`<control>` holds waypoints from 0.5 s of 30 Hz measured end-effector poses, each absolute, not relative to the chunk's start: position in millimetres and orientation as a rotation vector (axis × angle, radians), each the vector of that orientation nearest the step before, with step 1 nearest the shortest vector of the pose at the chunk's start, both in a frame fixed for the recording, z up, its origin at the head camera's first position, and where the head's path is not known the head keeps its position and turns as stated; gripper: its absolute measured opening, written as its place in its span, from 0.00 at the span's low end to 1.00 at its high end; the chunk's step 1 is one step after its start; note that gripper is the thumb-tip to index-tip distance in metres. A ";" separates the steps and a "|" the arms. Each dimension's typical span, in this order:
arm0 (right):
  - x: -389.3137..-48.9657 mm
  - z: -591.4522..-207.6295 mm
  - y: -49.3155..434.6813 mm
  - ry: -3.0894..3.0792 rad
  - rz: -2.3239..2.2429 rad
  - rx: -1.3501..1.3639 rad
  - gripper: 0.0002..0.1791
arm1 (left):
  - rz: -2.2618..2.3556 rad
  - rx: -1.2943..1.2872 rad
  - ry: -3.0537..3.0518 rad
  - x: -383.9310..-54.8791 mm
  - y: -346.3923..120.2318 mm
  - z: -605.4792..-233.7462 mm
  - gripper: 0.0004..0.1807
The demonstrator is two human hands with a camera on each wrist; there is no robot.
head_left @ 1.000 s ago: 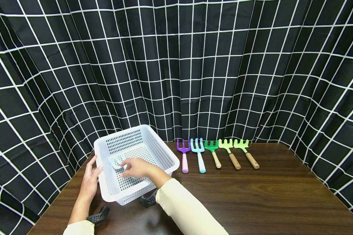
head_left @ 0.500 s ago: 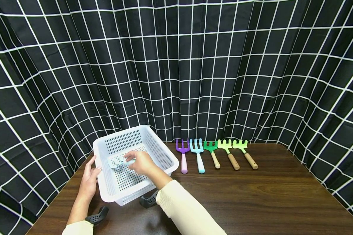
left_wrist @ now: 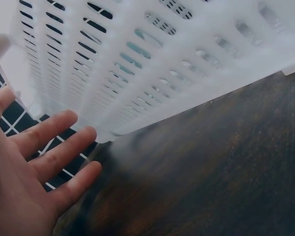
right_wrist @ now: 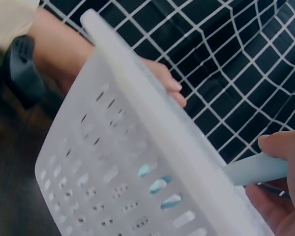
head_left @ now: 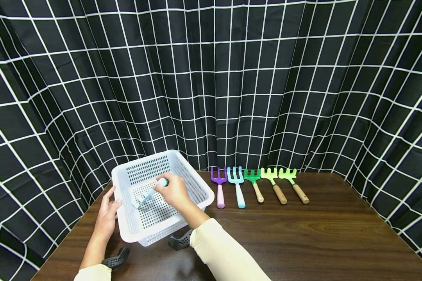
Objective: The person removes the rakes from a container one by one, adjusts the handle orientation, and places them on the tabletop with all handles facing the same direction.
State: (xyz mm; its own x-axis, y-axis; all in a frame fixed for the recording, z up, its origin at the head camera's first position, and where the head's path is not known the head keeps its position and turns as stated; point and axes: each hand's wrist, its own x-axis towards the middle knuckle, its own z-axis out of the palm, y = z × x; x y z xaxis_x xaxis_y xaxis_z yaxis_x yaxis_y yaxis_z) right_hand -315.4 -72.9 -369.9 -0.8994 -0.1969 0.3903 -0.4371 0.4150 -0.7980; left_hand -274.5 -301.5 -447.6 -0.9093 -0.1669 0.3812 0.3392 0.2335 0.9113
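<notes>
A white plastic basket point(head_left: 200, 183) stands on the table at left. At its left side my left hand point(head_left: 107, 216) holds the rim, thumb over the edge; in the left wrist view the other fingers point(left_wrist: 64, 152) are spread beside the slotted wall. My right hand point(head_left: 176, 191) reaches into the basket and pinches the handle end of a light blue hand fork point(head_left: 148, 197). The fork slants, its head low by the left inner wall. Its handle point(right_wrist: 258, 169) rises past the rim in the right wrist view, and blue shows through the slots.
To the basket's right lies a row of hand forks on the wooden table point(head_left: 320, 234): purple-and-pink point(head_left: 220, 191), light blue point(head_left: 238, 187), green point(head_left: 254, 183) and two lime ones with wooden handles. A black grid-patterned curtain point(head_left: 211, 97) hangs behind.
My right hand, first over the basket with loose fingers, has taken hold of the light blue fork's handle and raised that end up and right. The left hand stays at the rim.
</notes>
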 end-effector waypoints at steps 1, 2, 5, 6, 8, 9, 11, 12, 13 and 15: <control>-315.0 -370.0 -72.6 -2.417 1.493 0.555 0.12 | -1.714 -0.161 -2.120 -274.5 -301.5 -447.4 0.30; -314.8 -370.3 -72.5 -2.394 1.507 0.553 0.12 | -1.712 -0.163 -2.125 -274.6 -301.5 -447.2 0.30; -313.0 -370.6 -71.9 -2.332 1.533 0.546 0.13 | -1.716 -0.172 -2.129 -274.9 -301.2 -446.2 0.30; -312.1 -370.5 -71.6 -2.311 1.550 0.539 0.13 | -1.717 -0.174 -2.132 -275.0 -301.0 -445.9 0.30; -310.1 -370.0 -70.7 -2.283 1.576 0.521 0.13 | -1.724 -0.168 -2.132 -275.5 -300.5 -445.8 0.30; -309.1 -369.6 -70.1 -2.274 1.585 0.511 0.12 | -1.719 -0.162 -2.138 -275.6 -300.2 -445.8 0.30; -307.8 -368.9 -69.0 -2.259 1.597 0.498 0.12 | -1.709 -0.153 -2.151 -276.2 -299.7 -446.0 0.30; -307.4 -368.6 -68.4 -2.255 1.596 0.498 0.12 | -1.703 -0.150 -2.157 -276.5 -299.4 -446.2 0.30; -307.1 -368.3 -67.6 -2.252 1.589 0.498 0.11 | -1.699 -0.148 -2.162 -276.7 -299.2 -446.4 0.30; -307.0 -368.0 -66.0 -2.251 1.578 0.506 0.11 | -1.701 -0.156 -2.160 -277.2 -299.0 -446.8 0.30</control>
